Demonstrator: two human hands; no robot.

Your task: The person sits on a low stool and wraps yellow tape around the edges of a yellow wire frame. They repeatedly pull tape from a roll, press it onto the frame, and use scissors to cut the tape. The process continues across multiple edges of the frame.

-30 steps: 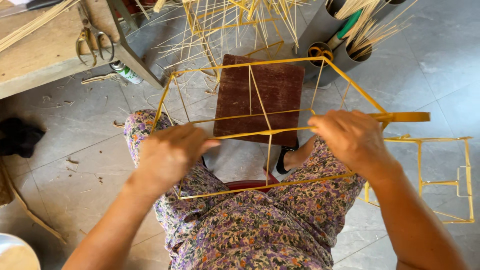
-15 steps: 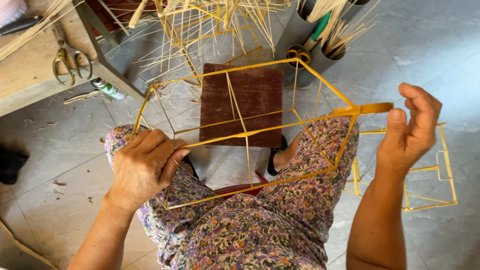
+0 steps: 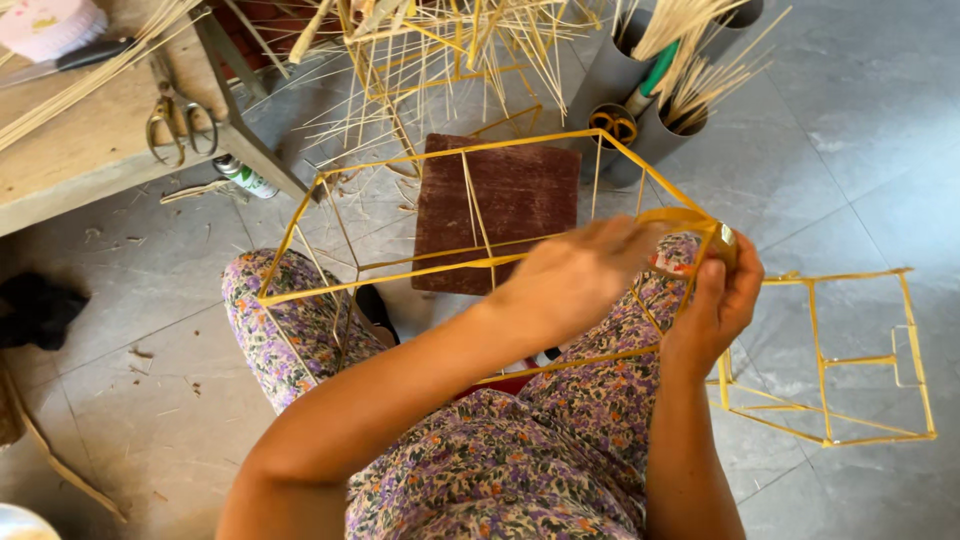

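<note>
Bamboo frame (image 3: 470, 262) rests across my lap, over the floral trousers (image 3: 520, 470). My right hand (image 3: 722, 290) pinches its right corner and a yellow strip (image 3: 680, 215) there; my left hand (image 3: 575, 275), fingers curled, reaches across to that same corner. Behind lies a brown mat (image 3: 510, 200); another frame (image 3: 850, 360) sits on the floor.

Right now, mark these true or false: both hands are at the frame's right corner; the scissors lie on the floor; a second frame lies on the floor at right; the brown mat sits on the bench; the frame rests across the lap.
1. Both the left hand and right hand are at the right corner of the bamboo frame: true.
2. False: the scissors lie on the wooden bench.
3. A second frame lies on the floor at right: true.
4. False: the brown mat lies on the floor.
5. The bamboo frame rests across the lap: true.
</note>
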